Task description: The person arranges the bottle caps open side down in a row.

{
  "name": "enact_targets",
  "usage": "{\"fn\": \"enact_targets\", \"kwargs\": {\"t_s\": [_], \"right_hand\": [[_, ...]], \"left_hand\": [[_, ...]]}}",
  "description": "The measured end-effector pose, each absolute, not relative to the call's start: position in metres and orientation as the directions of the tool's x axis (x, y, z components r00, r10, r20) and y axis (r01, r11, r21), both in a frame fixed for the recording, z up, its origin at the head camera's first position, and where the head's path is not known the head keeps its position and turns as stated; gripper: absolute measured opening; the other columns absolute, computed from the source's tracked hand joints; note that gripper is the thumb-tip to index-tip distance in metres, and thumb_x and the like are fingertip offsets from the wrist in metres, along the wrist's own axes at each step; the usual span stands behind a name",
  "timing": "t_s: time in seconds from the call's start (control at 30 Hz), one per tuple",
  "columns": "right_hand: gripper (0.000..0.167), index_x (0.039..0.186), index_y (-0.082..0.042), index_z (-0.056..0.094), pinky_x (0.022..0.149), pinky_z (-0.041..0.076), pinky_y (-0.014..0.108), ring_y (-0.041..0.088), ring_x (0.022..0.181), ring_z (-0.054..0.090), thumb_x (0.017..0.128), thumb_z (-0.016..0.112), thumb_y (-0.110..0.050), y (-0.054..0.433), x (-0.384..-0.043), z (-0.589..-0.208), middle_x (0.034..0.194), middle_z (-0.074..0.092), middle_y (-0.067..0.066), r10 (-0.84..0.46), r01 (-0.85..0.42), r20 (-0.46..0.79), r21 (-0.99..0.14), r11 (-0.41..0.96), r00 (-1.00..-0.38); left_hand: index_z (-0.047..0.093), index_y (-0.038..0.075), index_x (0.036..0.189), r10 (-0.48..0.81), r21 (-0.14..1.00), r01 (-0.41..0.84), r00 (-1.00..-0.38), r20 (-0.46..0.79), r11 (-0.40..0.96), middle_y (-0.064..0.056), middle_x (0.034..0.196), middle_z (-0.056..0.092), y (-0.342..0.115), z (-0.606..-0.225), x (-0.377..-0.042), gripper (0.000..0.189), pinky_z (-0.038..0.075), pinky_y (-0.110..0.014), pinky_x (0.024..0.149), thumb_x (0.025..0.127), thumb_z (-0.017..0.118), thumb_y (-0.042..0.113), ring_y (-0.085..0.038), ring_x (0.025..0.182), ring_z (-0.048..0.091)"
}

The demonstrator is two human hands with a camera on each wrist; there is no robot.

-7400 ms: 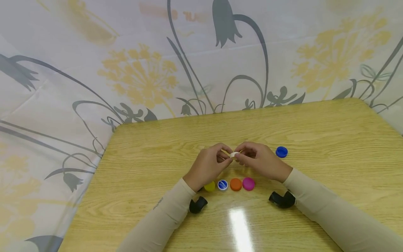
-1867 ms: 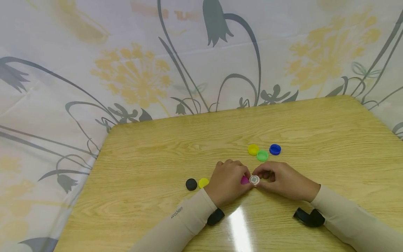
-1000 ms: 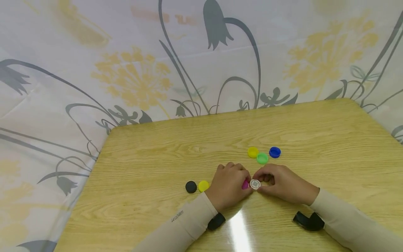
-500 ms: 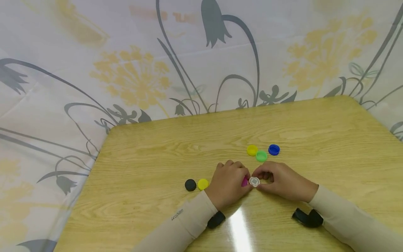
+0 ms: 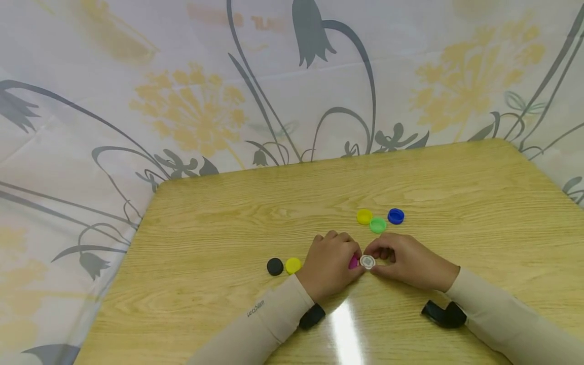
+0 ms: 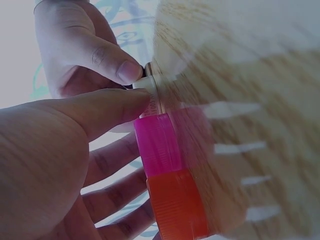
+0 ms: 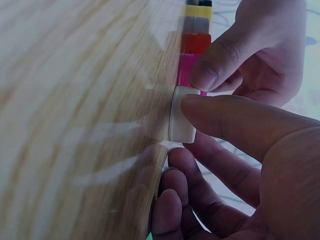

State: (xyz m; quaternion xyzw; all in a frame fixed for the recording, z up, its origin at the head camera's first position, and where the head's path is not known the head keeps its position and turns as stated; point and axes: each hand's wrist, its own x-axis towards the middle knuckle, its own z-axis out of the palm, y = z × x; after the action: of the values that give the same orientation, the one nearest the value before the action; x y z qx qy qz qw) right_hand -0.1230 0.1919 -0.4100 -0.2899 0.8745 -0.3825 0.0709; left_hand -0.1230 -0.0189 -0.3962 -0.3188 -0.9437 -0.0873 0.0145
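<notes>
A white bottle cap (image 5: 367, 261) with a grey print on top stands on the table at the right end of a row of caps. My right hand (image 5: 410, 261) pinches it between thumb and fingers from the right. From the left, my left hand (image 5: 330, 266) holds the same cap, its thumb on the rim in the left wrist view. Right against the white cap sits a magenta cap (image 6: 157, 145), followed by an orange cap (image 6: 177, 205). The left hand covers part of this row in the head view; a greyish cap (image 7: 196, 24) shows there in the right wrist view.
At the row's left end lie a black cap (image 5: 275, 266) and a yellow cap (image 5: 293, 265). Behind the hands are another yellow cap (image 5: 364, 216), a green cap (image 5: 377, 225) and a blue cap (image 5: 396, 216). A patterned cloth (image 5: 255, 81) hangs behind the wooden table (image 5: 219, 218).
Since the oldest frame both hands have brought the white cap nearer and to the right, beside the magenta cap. Yellow and green caps now show by the blue one. Over the last second the hands barely move.
</notes>
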Motion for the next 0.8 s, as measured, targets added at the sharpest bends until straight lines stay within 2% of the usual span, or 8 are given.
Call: {"fn": "enact_targets", "kwargs": {"t_s": [0.4, 0.57, 0.67, 0.8], "right_hand": [[0.022, 0.105, -0.008, 0.071, 0.072, 0.054, 0.022, 0.002, 0.082, 0.059, 0.085, 0.079, -0.014, 0.193, -0.123, -0.409, 0.095, 0.069, -0.005, -0.567, -0.454, 0.096, -0.713, 0.534, -0.818], [0.029, 0.11, -0.005, 0.069, 0.071, 0.054, 0.022, 0.004, 0.083, 0.06, 0.087, 0.079, -0.02, 0.194, -0.125, -0.404, 0.093, 0.067, -0.005, -0.576, -0.458, 0.083, -0.701, 0.546, -0.813], [0.03, 0.112, -0.004, 0.069, 0.072, 0.055, 0.024, 0.005, 0.085, 0.061, 0.089, 0.077, -0.021, 0.197, -0.128, -0.4, 0.094, 0.067, -0.005, -0.56, -0.471, 0.101, -0.673, 0.57, -0.822], [0.023, 0.11, -0.007, 0.07, 0.073, 0.055, 0.025, 0.005, 0.085, 0.062, 0.091, 0.074, -0.019, 0.201, -0.134, -0.391, 0.096, 0.068, -0.004, -0.5, -0.461, 0.142, -0.652, 0.602, -0.854]], "left_hand": [[0.075, 0.024, 0.099, 0.612, 0.175, 0.617, -0.786, 0.091, 0.767, 0.007, 0.106, 0.071, -0.019, -0.397, -0.125, 0.025, 0.045, -0.028, 0.074, 0.09, 0.071, 0.046, -0.012, 0.094, 0.062], [0.076, 0.017, 0.102, 0.652, 0.26, 0.65, -0.753, 0.09, 0.714, 0.006, 0.099, 0.073, -0.025, -0.393, -0.13, 0.03, 0.049, -0.026, 0.076, 0.09, 0.073, 0.043, -0.01, 0.087, 0.063], [0.075, 0.016, 0.107, 0.66, 0.299, 0.652, -0.746, 0.089, 0.697, 0.005, 0.105, 0.074, -0.029, -0.387, -0.134, 0.033, 0.053, -0.028, 0.084, 0.092, 0.07, 0.045, -0.011, 0.093, 0.067], [0.075, 0.017, 0.11, 0.636, 0.299, 0.636, -0.764, 0.11, 0.711, 0.005, 0.11, 0.075, -0.029, -0.377, -0.14, 0.031, 0.055, -0.033, 0.089, 0.095, 0.066, 0.043, -0.014, 0.101, 0.07]]}}
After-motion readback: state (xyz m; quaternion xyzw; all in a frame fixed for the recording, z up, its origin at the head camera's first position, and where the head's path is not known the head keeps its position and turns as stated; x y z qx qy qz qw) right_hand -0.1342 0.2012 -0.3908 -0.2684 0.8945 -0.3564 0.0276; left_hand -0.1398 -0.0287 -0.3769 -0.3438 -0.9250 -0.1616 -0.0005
